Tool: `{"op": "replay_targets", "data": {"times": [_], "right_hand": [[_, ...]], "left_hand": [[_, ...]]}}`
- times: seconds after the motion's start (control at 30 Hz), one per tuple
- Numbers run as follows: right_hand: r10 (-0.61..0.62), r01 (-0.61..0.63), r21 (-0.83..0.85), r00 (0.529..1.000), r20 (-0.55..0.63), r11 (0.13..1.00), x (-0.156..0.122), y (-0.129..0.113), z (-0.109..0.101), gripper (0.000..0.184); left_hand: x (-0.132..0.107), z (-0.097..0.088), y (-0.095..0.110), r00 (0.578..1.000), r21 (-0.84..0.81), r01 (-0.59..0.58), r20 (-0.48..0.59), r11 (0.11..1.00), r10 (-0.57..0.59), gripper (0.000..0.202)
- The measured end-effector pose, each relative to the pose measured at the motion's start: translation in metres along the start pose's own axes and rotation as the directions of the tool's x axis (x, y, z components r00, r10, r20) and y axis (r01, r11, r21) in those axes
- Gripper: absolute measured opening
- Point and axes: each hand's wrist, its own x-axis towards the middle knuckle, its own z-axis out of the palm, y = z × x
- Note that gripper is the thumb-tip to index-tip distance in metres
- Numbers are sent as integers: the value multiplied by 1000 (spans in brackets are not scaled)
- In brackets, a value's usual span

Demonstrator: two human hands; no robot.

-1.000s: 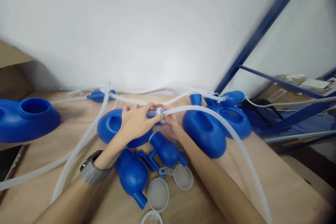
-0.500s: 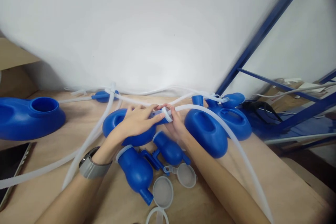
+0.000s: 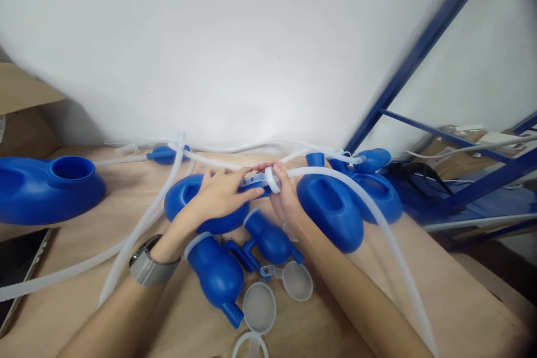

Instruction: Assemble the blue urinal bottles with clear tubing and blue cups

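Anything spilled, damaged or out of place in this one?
No spill or damage is visible, including on the white ring in the right hand. One mild oddity, far left: a pale hose crosses a dark flat object, which looks unlike the blue bottle nearby.

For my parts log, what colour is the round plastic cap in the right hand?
White; the cap shows best in the head view.

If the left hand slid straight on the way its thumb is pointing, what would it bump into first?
Probably the white cap, which the right hand holds just beyond the left hand's thumb tip. With only one view, depth is hard to judge.
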Motion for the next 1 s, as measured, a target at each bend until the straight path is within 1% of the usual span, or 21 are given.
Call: {"op": "replay_targets", "data": {"times": [0.07,0.13,0.2,0.23,0.27,0.33,0.37,0.4,0.47,0.53,0.57,0.6,0.63,0.7,0.8,0.9,1.0], "right_hand": [[-21,20,-12,999,-28,1000,4,-4,-3,20],[-36,35,-15,997,-66,999,8,-10,-7,22],[-59,57,-37,996,-73,998,11,-16,-9,23],[-77,73,-57,995,-61,996,12,-20,-10,24],[-98,95,-81,994,-38,992,12,-23,-10,25],[-149,151,-126,989,24,980,11,-27,-9,26],[-170,176,-147,984,54,973,10,-28,-8,26],[-189,199,-165,979,78,966,9,-29,-8,27],[-213,231,-199,971,107,952,8,-28,-8,27],[-207,229,-225,971,118,947,7,-27,-10,26],[-195,220,-228,973,124,949,7,-26,-11,26],[-182,208,-224,974,132,952,7,-26,-12,24],[-168,195,-212,976,141,958,7,-26,-13,23],[-153,183,-180,973,172,966,8,-27,-15,21],[-120,161,-155,962,247,975,8,-29,-15,19],[-96,138,-123,949,299,983,7,-29,-14,17],[-79,115,-92,943,324,989,6,-28,-12,15]], "left_hand": [[1,-1,0,998,-95,-10,-61,995,4,61],[2,-4,3,983,-206,-56,-182,977,18,49],[2,-8,9,952,-262,-139,-302,955,56,33],[1,-10,13,938,-277,-189,-336,942,90,30],[0,-11,19,930,-303,-241,-343,922,131,31],[-2,-10,30,929,-424,-322,-314,846,197,31],[-3,-8,36,935,-514,-337,-285,789,213,30],[-3,-5,41,944,-612,-326,-256,720,209,28],[-4,3,50,971,-802,-241,-200,546,135,24],[-4,12,56,993,-939,-120,-119,322,23,24],[-5,16,58,997,-975,-63,-71,214,-31,25],[-5,18,60,997,-992,-14,-23,124,-73,26],[-6,21,61,995,-998,26,20,55,-103,26],[-6,23,62,987,-996,81,85,-37,-137,27],[-6,26,61,983,-987,96,115,-132,-146,28],[-5,30,61,983,-980,69,98,-188,-153,31],[-5,35,62,985,-974,52,86,-219,-148,37]]}}
